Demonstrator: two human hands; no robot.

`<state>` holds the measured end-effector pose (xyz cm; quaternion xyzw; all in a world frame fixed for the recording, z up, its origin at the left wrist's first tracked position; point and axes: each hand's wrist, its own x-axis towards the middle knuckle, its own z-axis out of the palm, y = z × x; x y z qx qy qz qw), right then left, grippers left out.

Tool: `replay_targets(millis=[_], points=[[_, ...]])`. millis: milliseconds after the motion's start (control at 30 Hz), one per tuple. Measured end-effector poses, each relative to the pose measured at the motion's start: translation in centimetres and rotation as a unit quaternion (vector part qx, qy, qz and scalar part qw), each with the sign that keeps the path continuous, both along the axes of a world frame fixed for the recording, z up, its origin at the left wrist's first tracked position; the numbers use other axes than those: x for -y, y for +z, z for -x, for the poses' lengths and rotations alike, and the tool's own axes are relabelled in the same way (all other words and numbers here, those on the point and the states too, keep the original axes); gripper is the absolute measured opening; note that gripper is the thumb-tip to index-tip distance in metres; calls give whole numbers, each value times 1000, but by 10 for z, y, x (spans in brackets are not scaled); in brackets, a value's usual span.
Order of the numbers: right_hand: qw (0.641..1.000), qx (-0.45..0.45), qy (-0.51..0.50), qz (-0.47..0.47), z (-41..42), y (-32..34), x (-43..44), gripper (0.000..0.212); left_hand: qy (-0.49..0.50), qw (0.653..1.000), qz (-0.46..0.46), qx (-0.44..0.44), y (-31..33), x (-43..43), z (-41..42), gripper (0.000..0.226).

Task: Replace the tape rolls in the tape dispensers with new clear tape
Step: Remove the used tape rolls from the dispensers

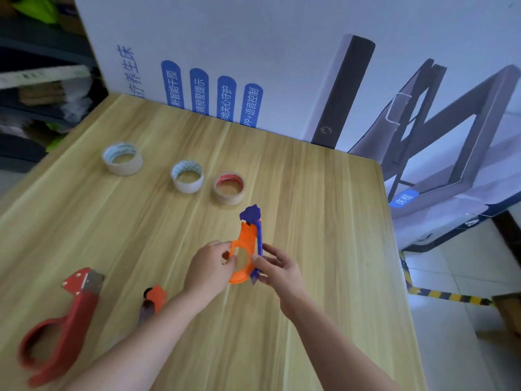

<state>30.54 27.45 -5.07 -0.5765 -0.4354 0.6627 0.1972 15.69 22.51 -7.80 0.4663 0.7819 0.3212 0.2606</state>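
An orange and purple tape dispenser (pixel 247 244) is held above the middle of the wooden table (pixel 324 249), and no roll shows in it. My left hand (pixel 208 266) pinches its orange ring from the left. My right hand (pixel 277 268) pinches its purple side from the right. Three tape rolls lie flat further back: a clear roll with a blue-white core (pixel 122 158), a second like it (pixel 187 176), and a roll with a red core (pixel 229 188).
A red dispenser (pixel 60 325) lies at the near left. A second orange and purple dispenser (pixel 153 301) lies partly under my left forearm. A printed cardboard box (pixel 253 66) stands along the table's far edge. The table's right edge drops to a tiled floor.
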Motion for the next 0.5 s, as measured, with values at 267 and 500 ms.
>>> replay_targets(millis=[267, 500], points=[[988, 63, 123, -75, -56, -3, 98, 34, 9, 997, 54, -60, -25, 123, -49, 11], [969, 125, 184, -105, -74, -15, 155, 29, 13, 993, 90, -71, -30, 177, -84, 12]])
